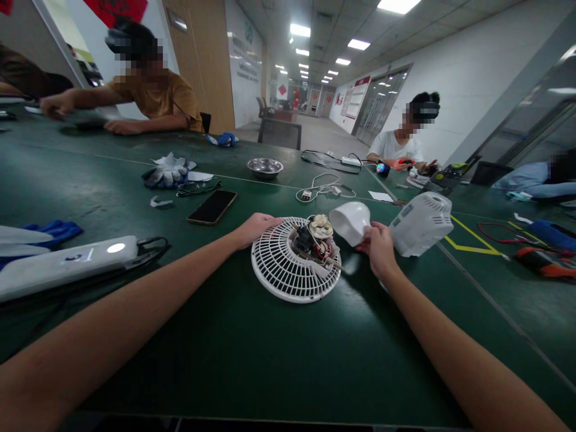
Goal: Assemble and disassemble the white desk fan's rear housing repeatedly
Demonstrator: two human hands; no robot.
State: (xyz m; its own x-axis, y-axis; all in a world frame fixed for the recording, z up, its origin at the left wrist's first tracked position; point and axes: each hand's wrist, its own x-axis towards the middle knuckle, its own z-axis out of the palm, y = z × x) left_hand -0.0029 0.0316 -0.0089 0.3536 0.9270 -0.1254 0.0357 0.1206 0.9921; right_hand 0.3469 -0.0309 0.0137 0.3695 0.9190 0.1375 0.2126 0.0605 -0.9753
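Note:
A round white fan grille [281, 273] lies on the green table in front of me, the motor and wires [310, 240] exposed at its centre. My left hand [258, 229] grips the grille's far left rim, its fingertips partly hidden. To the right, my right hand [380, 249] pinches a white rounded plastic cover [351, 219] by its right edge, its hollow side tilted toward the motor. Just beyond that hand stands a white vented plastic fan base [423, 225].
A phone [212, 207], gloves [168, 171] and a metal bowl [265, 167] lie farther back. On the left is a white power bank-like device [72, 264]; a white cable [328, 187] lies behind the grille. A multimeter-like orange tool [546, 263] sits right. Other people work around the table.

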